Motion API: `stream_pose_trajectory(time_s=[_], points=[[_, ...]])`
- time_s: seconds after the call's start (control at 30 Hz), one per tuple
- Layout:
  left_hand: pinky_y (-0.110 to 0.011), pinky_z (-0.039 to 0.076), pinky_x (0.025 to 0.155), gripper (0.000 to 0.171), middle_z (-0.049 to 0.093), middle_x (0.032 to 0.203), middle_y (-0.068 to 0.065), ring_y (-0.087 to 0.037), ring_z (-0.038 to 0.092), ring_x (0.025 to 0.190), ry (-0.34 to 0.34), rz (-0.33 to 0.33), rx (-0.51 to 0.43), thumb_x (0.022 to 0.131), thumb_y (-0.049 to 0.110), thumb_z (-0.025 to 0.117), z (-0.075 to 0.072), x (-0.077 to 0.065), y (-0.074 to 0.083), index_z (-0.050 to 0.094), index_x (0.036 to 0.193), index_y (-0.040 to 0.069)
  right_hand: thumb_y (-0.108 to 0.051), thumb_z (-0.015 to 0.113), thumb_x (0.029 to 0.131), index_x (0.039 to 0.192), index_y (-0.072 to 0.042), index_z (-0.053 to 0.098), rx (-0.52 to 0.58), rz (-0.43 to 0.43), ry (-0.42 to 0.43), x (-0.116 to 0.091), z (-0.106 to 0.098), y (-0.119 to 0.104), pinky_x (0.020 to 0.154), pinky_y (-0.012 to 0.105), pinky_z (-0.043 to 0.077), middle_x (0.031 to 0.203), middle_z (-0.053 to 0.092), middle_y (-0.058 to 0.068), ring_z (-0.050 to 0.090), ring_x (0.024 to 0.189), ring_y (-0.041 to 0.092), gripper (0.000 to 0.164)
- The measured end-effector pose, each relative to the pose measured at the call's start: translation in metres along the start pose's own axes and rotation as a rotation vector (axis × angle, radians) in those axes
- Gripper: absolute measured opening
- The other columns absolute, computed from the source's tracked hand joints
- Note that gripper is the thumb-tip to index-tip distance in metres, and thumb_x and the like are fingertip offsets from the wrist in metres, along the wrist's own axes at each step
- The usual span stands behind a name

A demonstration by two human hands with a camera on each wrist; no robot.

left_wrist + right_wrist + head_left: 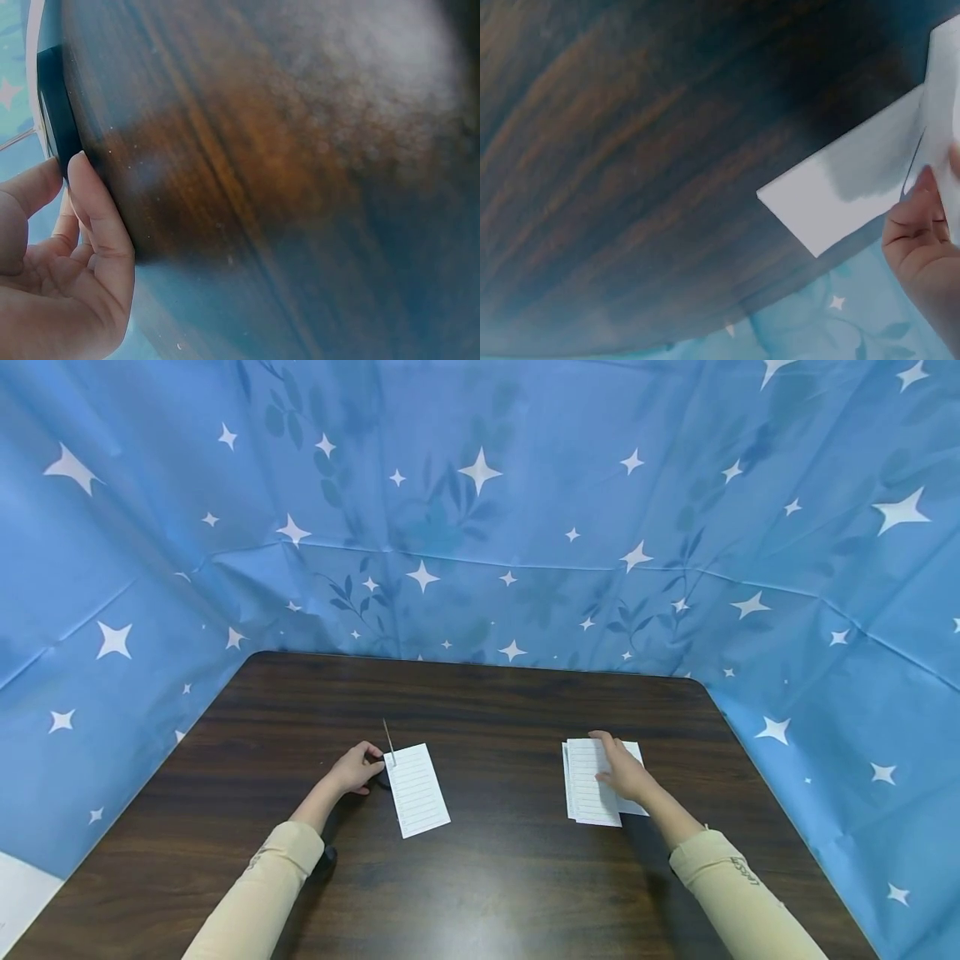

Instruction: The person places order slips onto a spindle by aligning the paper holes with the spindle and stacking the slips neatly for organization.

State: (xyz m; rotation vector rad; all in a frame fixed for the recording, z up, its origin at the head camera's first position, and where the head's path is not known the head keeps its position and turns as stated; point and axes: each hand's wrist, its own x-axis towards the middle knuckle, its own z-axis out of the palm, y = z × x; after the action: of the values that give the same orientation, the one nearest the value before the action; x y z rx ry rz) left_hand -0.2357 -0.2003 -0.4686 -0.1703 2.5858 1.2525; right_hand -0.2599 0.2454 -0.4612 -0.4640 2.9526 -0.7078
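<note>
- Head view, far left of the single lined card point(416, 791): a white surface point(22, 897) is cut off by the frame, too cropped to name; the blue star-printed curtain point(480, 527) hangs beyond that card and round to both sides.
- Nearer to the card's left, your left sleeve point(258, 889), pale yellow, reaches over the dark wooden table point(510, 710).
- Just beside the card's upper left corner is your left hand point(355, 769); the left wrist view shows your thumb and forefinger pinching a dark piece point(60, 105), though you cannot tell what it is.
- Rising from that same corner, a thin rod point(387, 739) slants up and away from you.
- The card itself faces up to you, ruled lines showing, its top swung slightly left; you cannot tell whether it touches the table.
- Well apart to the card's right, you have an overlapping bunch of lined cards point(583, 785); your right hand point(625, 772) lies over it, thumb and fingers grasping there; the right wrist view shows white card in your grip and a lower card point(840, 191) jutting out beside it.
- Farthest right of the card, your right sleeve point(742, 893) has dark lettering near its cuff.
</note>
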Motion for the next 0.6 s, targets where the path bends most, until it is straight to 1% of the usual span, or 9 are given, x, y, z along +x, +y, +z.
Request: stream_pose_trajectory(time_s=[0.07, 0.13, 0.2, 0.27, 0.33, 0.4, 0.5, 0.53, 0.6], points=[[-0.030, 0.057, 0.057, 0.025, 0.041, 0.072, -0.004, -0.012, 0.042, 0.058, 0.004, -0.002, 0.000, 0.095, 0.008, 0.051, 0.0001, 0.0002, -0.0005, 0.046, 0.116, -0.005, 0.008, 0.062, 0.082, 0.137, 0.002, 0.028, 0.041, 0.034, 0.040, 0.0001, 0.0006, -0.0001, 0.077, 0.049, 0.053, 0.116, 0.051, 0.035, 0.057, 0.097, 0.045, 0.065], [-0.030, 0.057, 0.057, 0.024, 0.041, 0.072, -0.004, -0.012, 0.042, 0.058, 0.005, 0.003, 0.001, 0.095, 0.007, 0.051, 0.0002, 0.0006, -0.0011, 0.046, 0.115, -0.005, 0.009, 0.060, 0.083, 0.136, 0.004, 0.031, 0.107, 0.072, 0.086, 0.0008, 0.0008, 0.0004, 0.067, 0.038, 0.052, 0.104, 0.055, 0.030, 0.059, 0.084, 0.035, 0.060], [-0.030, 0.057, 0.057, 0.024, 0.040, 0.072, -0.004, -0.012, 0.042, 0.059, 0.004, 0.007, -0.004, 0.095, 0.007, 0.051, -0.0001, 0.0007, -0.0010, 0.046, 0.115, -0.005, 0.007, 0.060, 0.084, 0.134, 0.007, 0.035, 0.182, 0.123, 0.121, 0.0015, 0.0003, 0.0005, 0.060, 0.029, 0.046, 0.092, 0.055, 0.021, 0.054, 0.074, 0.024, 0.056], [-0.030, 0.057, 0.056, 0.024, 0.040, 0.073, -0.004, -0.012, 0.042, 0.060, 0.004, 0.005, -0.006, 0.095, 0.007, 0.051, -0.0003, 0.0012, -0.0006, 0.046, 0.115, -0.005, 0.004, 0.061, 0.084, 0.129, 0.013, 0.042, 0.258, 0.166, 0.146, 0.0024, -0.0009, 0.0005, 0.058, 0.024, 0.041, 0.086, 0.054, 0.017, 0.050, 0.073, 0.020, 0.049], [-0.030, 0.057, 0.056, 0.024, 0.041, 0.073, -0.005, -0.013, 0.042, 0.060, 0.002, 0.009, -0.004, 0.095, 0.007, 0.051, -0.0007, 0.0013, 0.0001, 0.046, 0.114, -0.005, 0.000, 0.061, 0.086, 0.118, 0.016, 0.052, 0.328, 0.201, 0.156, 0.0033, -0.0029, 0.0002, 0.057, 0.021, 0.040, 0.081, 0.056, 0.013, 0.049, 0.071, 0.016, 0.036], [-0.030, 0.057, 0.056, 0.024, 0.041, 0.073, -0.005, -0.013, 0.042, 0.061, 0.001, 0.013, -0.003, 0.095, 0.007, 0.051, -0.0011, 0.0009, 0.0009, 0.046, 0.114, -0.005, -0.005, 0.060, 0.089, 0.106, 0.015, 0.059, 0.376, 0.226, 0.150, 0.0042, -0.0043, 0.0007, 0.055, 0.021, 0.039, 0.075, 0.058, 0.007, 0.048, 0.068, 0.014, 0.026], [-0.030, 0.057, 0.057, 0.023, 0.041, 0.074, -0.006, -0.013, 0.042, 0.061, -0.001, 0.016, -0.004, 0.095, 0.007, 0.051, -0.0010, -0.0001, 0.0010, 0.046, 0.114, -0.006, -0.010, 0.058, 0.091, 0.091, 0.011, 0.062, 0.400, 0.235, 0.136, 0.0054, -0.0053, 0.0004, 0.052, 0.021, 0.039, 0.066, 0.058, 0.001, 0.048, 0.063, 0.011, 0.021], [-0.030, 0.057, 0.057, 0.024, 0.041, 0.074, -0.006, -0.013, 0.042, 0.061, -0.002, 0.016, -0.003, 0.095, 0.007, 0.051, -0.0009, -0.0004, 0.0008, 0.046, 0.114, -0.006, -0.012, 0.057, 0.092, 0.087, 0.009, 0.062, 0.400, 0.238, 0.131, 0.0055, -0.0053, -0.0001, 0.051, 0.022, 0.038, 0.064, 0.056, -0.002, 0.048, 0.062, 0.011, 0.022], [-0.030, 0.057, 0.057, 0.024, 0.041, 0.074, -0.005, -0.013, 0.042, 0.061, -0.003, 0.010, -0.004, 0.095, 0.007, 0.051, -0.0007, -0.0005, 0.0004, 0.046, 0.114, -0.005, -0.013, 0.055, 0.093, 0.084, 0.007, 0.061, 0.392, 0.249, 0.128, 0.0059, -0.0052, -0.0021, 0.052, 0.022, 0.039, 0.063, 0.054, -0.002, 0.047, 0.061, 0.011, 0.023]])
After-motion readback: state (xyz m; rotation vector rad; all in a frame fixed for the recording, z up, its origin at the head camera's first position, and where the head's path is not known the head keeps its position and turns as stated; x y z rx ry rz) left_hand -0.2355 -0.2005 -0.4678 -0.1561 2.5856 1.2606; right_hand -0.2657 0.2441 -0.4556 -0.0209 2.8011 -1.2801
